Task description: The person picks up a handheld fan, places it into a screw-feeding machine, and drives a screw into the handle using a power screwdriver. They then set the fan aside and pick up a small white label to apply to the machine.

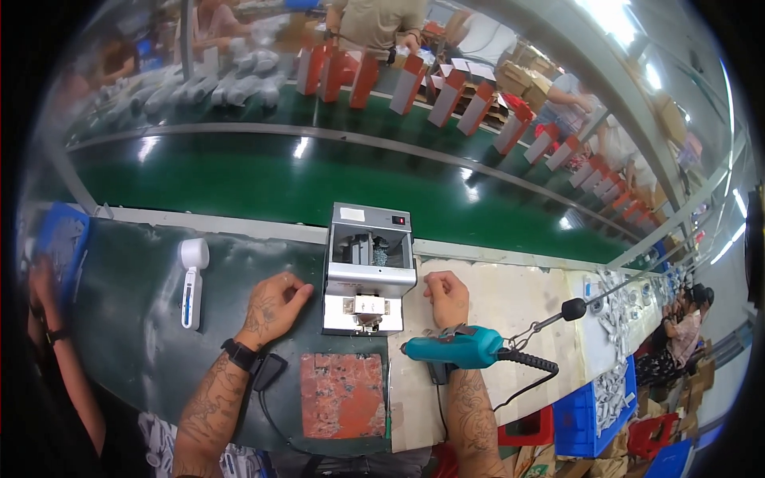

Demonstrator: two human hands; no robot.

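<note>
A grey metal screw feeder [370, 280] stands in front of me, with small screws visible in its open top. Beside its left side rests my left hand [272, 307], loosely closed, the thumb toward the feeder and nothing seen in it. On the other side my right hand [448, 299] is curled beside the casing, also with nothing visible in it. A teal electric screwdriver [456, 349] hangs across my right wrist, lying sideways, with a black coiled cord. On the dark mat to the left lies a white handheld device [192, 283] with a round head.
A worn red pad [343, 396] lies near the front edge. Beyond the bench runs a green conveyor belt [239, 187] with a row of orange-white boxes [406, 84]. A blue bin [594, 414] of white parts sits at right. A co-worker's arm [68, 350] is at far left.
</note>
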